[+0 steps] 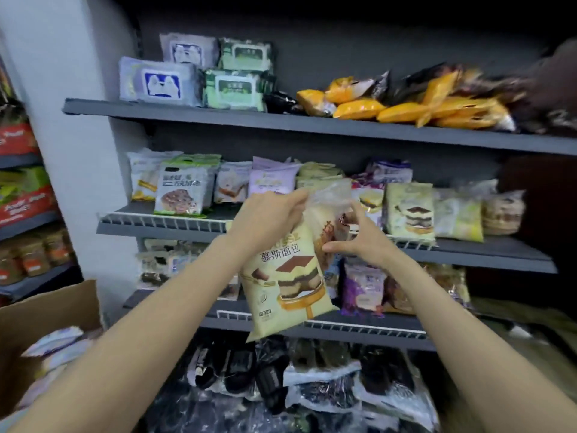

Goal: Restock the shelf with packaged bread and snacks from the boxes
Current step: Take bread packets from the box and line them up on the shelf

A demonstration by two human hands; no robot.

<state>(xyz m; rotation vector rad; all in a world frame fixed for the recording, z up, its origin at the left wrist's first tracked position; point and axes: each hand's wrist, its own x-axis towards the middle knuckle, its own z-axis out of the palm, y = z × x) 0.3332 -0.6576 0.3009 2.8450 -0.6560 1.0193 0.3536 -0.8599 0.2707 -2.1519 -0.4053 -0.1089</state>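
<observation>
Cream mousse-bread packet hangs before middle shelf, pinched at top by left hand. Right hand, fingers spread, touches clear-wrapped bread, possibly steadying it. Step: placing stock. Next: slot packet upright into middle-shelf gap.

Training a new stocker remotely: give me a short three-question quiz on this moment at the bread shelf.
1. True or false: the left hand holds the cream mousse bread bag by its top.
2. Which shelf holds the orange packs? A top, B middle, C bottom.
3. What does the right hand touch?

Key: 1 true. 2 A. 3 A second, clear-topped bread bag, held in front of the middle shelf.
</observation>
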